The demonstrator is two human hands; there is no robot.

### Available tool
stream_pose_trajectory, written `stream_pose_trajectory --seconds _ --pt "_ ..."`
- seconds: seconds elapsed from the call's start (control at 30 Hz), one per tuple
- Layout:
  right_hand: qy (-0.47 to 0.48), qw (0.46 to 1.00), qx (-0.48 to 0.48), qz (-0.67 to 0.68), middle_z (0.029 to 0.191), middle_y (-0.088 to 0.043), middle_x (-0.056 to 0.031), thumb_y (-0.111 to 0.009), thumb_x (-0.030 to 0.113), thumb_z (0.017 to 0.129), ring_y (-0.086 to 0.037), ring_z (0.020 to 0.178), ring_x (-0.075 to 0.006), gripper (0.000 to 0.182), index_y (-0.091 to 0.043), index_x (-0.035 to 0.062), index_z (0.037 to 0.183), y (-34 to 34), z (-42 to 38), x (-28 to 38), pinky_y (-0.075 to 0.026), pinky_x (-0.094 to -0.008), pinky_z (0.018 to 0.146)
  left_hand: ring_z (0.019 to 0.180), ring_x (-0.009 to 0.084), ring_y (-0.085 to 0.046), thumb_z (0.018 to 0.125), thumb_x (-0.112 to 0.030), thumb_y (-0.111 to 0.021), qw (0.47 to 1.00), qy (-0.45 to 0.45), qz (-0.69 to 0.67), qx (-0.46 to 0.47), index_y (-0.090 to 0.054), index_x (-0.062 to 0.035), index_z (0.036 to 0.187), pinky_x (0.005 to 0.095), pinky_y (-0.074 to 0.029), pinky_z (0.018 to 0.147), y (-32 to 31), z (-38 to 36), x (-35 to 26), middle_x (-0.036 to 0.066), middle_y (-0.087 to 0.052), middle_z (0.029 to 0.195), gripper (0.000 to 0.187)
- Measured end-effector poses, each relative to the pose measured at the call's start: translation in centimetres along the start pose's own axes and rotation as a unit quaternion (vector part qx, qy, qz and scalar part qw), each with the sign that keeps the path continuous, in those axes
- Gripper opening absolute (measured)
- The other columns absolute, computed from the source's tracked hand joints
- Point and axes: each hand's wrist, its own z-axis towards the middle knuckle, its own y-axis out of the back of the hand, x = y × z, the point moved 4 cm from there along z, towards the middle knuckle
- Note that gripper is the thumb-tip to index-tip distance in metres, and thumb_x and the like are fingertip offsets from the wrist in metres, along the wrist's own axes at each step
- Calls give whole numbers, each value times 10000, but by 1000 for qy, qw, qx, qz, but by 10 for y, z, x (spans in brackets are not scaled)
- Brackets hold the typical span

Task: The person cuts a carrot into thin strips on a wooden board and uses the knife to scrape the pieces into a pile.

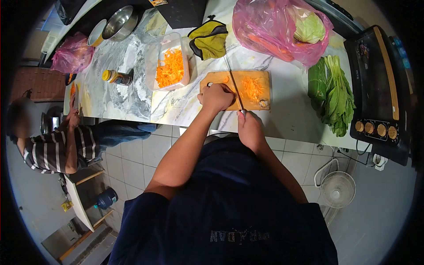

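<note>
Dark-shirted shoulders fill the lower frame as carrot is cut on a wooden cutting board (254,79) at centre. A knife (234,84) is gripped by the right hand (249,128), fingers closed round the handle, the blade laid across the board. A piece of carrot (226,80), mostly hidden, appears to be pinned under the curled left hand (216,97). A small heap of shreds (251,87) is seen right of the blade, and a clear tub (170,66) to the upper left is already well stocked with them. More whole carrots look to be kept in the pink bag (282,31) above, so much cutting is judged left. Leafy greens (335,92) lie untouched at right. Another person is seated at far left.
</note>
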Motion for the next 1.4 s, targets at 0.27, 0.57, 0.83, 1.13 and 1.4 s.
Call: stream_pose_trajectory --seconds 0.27,0.57,0.83,1.13,1.4 --pt "13 999 -41 14 840 -614 -314 -438 352 995 -583 846 -507 429 -574 -41 889 7 -4 -8 -459 -558 753 1125 328 -528 715 -373 -678 999 12 -18 38 -775 -229 890 461 -334 902 3 -4 -2 86 -712 973 246" --pt "9 999 -21 49 837 -610 -319 -436 364 995 -582 848 -507 447 -575 -45 880 4 -2 -8 -459 -554 744 847 251 -667 679 -406 -742 999 -26 -17 -40 -768 -196 859 460 -383 788 1 -2 2 53 -726 838 278" --pt "7 999 -8 40 847 -613 -316 -429 374 996 -578 858 -509 455 -582 -44 902 6 0 -4 -454 -557 751 871 263 -671 693 -401 -716 999 -21 -14 -27 -770 -199 865 459 -393 789 2 -1 2 66 -728 848 271" --pt "7 999 -3 41 861 -612 -323 -424 371 999 -578 874 -508 455 -591 -47 932 4 0 -2 -453 -554 765 871 262 -671 691 -409 -716 999 -21 -6 -39 -770 -199 854 444 -387 803 -1 1 2 62 -726 828 270" --pt "14 999 -3 45 856 -611 -327 -420 356 1002 -581 869 -506 452 -586 -58 929 6 -2 2 -458 -550 762 862 260 -671 688 -400 -714 999 -22 -5 -38 -768 -203 856 444 -380 809 0 0 2 58 -725 821 265"
